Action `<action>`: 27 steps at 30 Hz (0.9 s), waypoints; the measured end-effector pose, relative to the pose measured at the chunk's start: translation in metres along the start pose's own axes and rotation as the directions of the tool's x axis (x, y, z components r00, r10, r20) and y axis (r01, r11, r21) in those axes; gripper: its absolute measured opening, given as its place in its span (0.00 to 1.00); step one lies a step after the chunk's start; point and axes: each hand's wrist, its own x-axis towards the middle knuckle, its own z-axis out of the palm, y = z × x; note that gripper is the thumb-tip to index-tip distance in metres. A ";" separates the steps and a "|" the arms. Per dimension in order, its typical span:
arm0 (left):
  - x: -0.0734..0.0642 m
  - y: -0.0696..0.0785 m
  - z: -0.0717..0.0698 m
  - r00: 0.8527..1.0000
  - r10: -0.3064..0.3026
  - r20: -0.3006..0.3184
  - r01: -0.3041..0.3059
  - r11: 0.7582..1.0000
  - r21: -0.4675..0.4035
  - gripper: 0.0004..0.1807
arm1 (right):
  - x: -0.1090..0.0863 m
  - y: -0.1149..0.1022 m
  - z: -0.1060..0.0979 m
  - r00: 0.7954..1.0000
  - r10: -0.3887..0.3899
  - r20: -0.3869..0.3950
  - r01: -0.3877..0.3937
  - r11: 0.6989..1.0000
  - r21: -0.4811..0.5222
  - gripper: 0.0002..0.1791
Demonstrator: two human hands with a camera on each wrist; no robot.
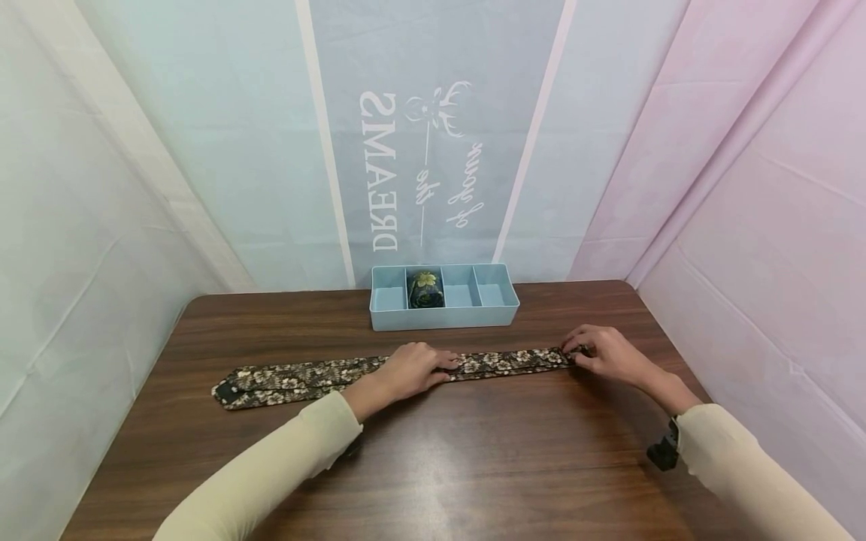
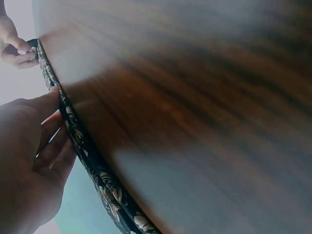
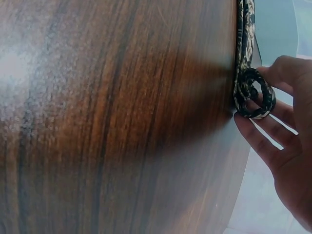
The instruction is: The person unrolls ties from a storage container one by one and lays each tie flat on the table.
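A dark necktie (image 1: 304,376) with a cream flower pattern lies stretched across the table, its wide pointed end at the left. My left hand (image 1: 414,370) rests on the tie near its middle, fingers fairly straight along the cloth; the left wrist view shows that hand (image 2: 41,151) with its fingertips on the fabric. At the tie's right end my right hand (image 1: 609,353) grips a small coil. In the right wrist view that rolled end (image 3: 254,93) forms a loose spiral, thumb on one side and fingers on the other.
Behind the tie, a light blue tray (image 1: 443,319) with several compartments stands at the back edge of the brown wooden table (image 1: 433,466). One compartment holds a rolled dark tie (image 1: 425,291) with a yellow-green flower. Printed cloth (image 1: 433,45) hangs behind.
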 end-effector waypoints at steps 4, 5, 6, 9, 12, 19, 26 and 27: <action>-0.003 -0.002 -0.001 1.000 0.003 -0.004 -0.003 1.000 -0.001 0.18 | 0.000 0.000 0.000 1.000 -0.013 -0.021 0.013 1.000 -0.019 0.08; -0.004 -0.003 -0.001 1.000 0.004 -0.005 -0.004 1.000 -0.008 0.18 | 0.000 0.000 0.000 1.000 -0.007 -0.020 0.006 1.000 -0.021 0.08; -0.004 -0.003 -0.001 1.000 0.007 -0.007 -0.007 1.000 -0.008 0.18 | 0.000 0.000 0.000 1.000 -0.002 -0.019 0.001 1.000 -0.023 0.08; -0.007 -0.004 -0.002 1.000 0.009 -0.009 -0.009 1.000 -0.011 0.18 | -0.001 0.002 0.000 1.000 0.016 -0.017 -0.016 1.000 -0.026 0.10; -0.009 -0.004 -0.003 1.000 0.006 -0.006 -0.006 1.000 -0.002 0.18 | -0.002 0.003 -0.001 1.000 0.020 -0.021 -0.021 0.999 -0.029 0.12; -0.012 -0.005 -0.005 1.000 -0.006 -0.003 0.006 1.000 0.001 0.18 | -0.005 0.005 -0.002 0.999 0.042 -0.024 -0.042 0.999 -0.024 0.13; -0.016 -0.006 -0.005 1.000 -0.012 -0.018 0.012 1.000 -0.013 0.18 | -0.008 0.007 -0.006 0.998 0.067 -0.019 -0.067 0.997 -0.029 0.14; -0.016 -0.006 -0.005 1.000 -0.011 -0.021 0.010 1.000 -0.016 0.18 | -0.009 0.007 -0.006 0.997 0.070 -0.016 -0.070 0.997 -0.030 0.14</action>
